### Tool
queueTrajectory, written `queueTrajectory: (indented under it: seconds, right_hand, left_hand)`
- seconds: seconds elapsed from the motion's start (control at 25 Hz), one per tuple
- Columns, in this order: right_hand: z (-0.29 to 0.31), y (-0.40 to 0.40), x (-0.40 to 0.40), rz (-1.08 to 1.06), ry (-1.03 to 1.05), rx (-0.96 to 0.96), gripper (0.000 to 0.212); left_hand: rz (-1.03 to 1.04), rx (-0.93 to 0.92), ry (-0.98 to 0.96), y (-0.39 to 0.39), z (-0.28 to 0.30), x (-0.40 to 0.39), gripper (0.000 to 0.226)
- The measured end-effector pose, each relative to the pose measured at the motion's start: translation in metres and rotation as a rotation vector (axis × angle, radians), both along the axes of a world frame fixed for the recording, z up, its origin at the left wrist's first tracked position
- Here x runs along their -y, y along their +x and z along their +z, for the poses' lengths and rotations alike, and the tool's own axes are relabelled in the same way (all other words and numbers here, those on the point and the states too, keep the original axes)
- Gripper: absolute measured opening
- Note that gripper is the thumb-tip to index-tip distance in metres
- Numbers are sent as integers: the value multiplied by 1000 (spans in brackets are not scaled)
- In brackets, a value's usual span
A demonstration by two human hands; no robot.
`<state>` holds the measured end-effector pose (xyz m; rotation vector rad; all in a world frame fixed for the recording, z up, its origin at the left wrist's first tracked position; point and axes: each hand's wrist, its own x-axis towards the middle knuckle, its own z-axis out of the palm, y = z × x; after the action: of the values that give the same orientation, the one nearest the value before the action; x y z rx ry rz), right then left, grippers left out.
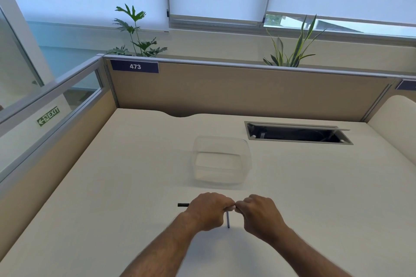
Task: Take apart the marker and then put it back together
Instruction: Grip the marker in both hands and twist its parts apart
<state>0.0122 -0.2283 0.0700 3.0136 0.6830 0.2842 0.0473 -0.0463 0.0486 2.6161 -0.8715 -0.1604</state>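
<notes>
Here, both bare hands meet low over the near middle of the pale cream desk, knuckles up and fingers curled inward. The left hand is closed around the slim black marker barrel, whose dark end sticks out to the left of the fist, roughly level with the desk and pointing sideways. The right hand is curled shut with its fingertips pinched against the left hand's fingertips, at the spot where the barrel's other end would be; what it grips there is hidden by the fingers, though a small pale bit shows at the meeting point. Just below that point a thin dark grey-blue rod hangs or stands almost upright between the two hands, its lower tip near or on the desk; whether either hand holds it cannot be told. Farther back on the desk, well apart from the hands, sits a clear plastic rectangular container. Behind it to the right is a grey-framed cable hatch with its lid propped open. A tan partition panel bearing a dark blue label reading 473 closes the far edge.
</notes>
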Motion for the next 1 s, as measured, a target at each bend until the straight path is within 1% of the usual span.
queueTrajectory:
  seconds: [0.24, 0.36, 0.44, 0.48, 0.6, 0.64, 0.68, 0.76, 0.8, 0.92, 1.0]
  right_hand:
    - [1, -2, 2, 31, -1, 14, 27]
    - [3, 0, 0, -17, 18, 6, 25]
    - [3, 2, -2, -83, 87, -20, 21]
    - [5, 3, -4, -121, 118, -71, 24]
    - [6, 5, -2, -164, 210, -223, 55]
    - [7, 6, -1, -155, 201, -277, 58]
    - [7, 7, -1, -133, 184, -316, 52]
    - [5, 7, 1, -75, 129, -356, 29]
    - [5, 6, 2, -60, 95, -354, 25]
    - [3, 9, 4, -56, 34, -297, 21]
    - [1, 11, 4, -99, 50, -251, 17]
  left_hand:
    - [7, -29, -14, 1, -1, -2, 32]
    - [16, -32, -6, 0, -2, -1, 30]
    - [24, -35, 10, -1, -2, 1, 28]
    - [27, -39, 18, -1, -2, 2, 28]
    - [31, -31, 30, -1, -2, 2, 21]
    - [35, -24, 36, -1, -2, 1, 19]
    - [40, -20, 43, -1, -3, 0, 18]
    - [39, -13, 50, -1, -3, -2, 18]
    - [35, -11, 52, -1, -3, -2, 17]
    - [37, -16, 53, -1, -2, -2, 18]
    - [40, -25, 44, -1, -3, -2, 17]
